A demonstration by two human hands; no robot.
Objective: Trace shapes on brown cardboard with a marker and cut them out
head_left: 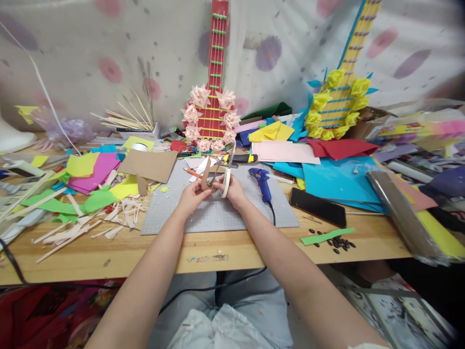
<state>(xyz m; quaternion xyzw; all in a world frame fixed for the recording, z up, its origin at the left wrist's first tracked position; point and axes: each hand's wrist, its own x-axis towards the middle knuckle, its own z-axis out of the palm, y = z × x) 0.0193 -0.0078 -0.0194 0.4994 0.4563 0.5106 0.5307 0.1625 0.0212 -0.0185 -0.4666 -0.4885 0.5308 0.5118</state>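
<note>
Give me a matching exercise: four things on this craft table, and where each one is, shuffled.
Things:
1. cardboard strip
2. blue glue gun
3. black phone
4. red paper guitar

Places:
a. on the table, right of the grey cutting mat
b. upright against the spotted cloth
c. held in the left hand
d. lying on the grey cutting mat

Pairs: 1-c, 2-d, 3-a, 4-b.
</note>
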